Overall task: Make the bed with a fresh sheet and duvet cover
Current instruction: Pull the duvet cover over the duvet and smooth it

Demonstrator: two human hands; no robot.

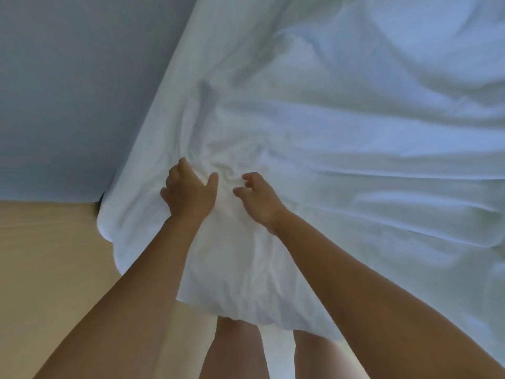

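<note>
Low centre, left grip bunches sheet (folds fan rightward).

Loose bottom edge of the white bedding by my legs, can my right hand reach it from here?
Probably yes. The right hand is on the white bedding just up from that hanging edge, with only bare fabric between. Nothing blocks it; it would just draw back toward the legs.

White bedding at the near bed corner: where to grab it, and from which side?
Pinch the bunched ridge of the white bedding at the corner, coming from above on the near side. The folds stand up there and give something to pinch, while farther in the cloth lies flatter. The left hand grips there; whether the right hand holds any is unclear.
</note>
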